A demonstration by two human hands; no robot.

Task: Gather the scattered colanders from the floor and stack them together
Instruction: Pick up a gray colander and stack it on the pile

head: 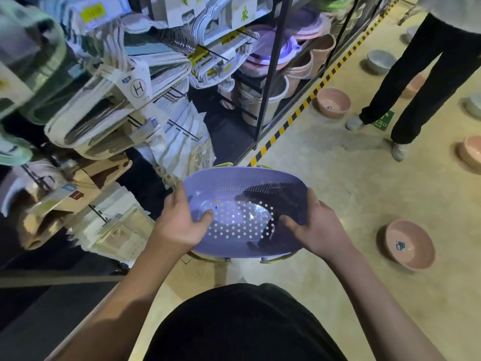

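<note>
Purple perforated colander (242, 204) sits clasped between left hand (179, 222) and right hand (316, 226), thumbs hooked over its rim apparently for carrying, pink bowl (410, 244) on floor (338, 178) beyond the right hand

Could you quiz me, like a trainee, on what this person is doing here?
1. True or false: both hands hold the purple colander.
2. Which lies on the floor nearest the right hand? A) a pink bowl B) a green bucket C) a red plate
3. Fill in: the left hand has its thumb ____ the colander.

Key:
1. True; the left and right hand each grip one side.
2. A, the pink bowl.
3. Inside, resting on the perforated base.
</note>
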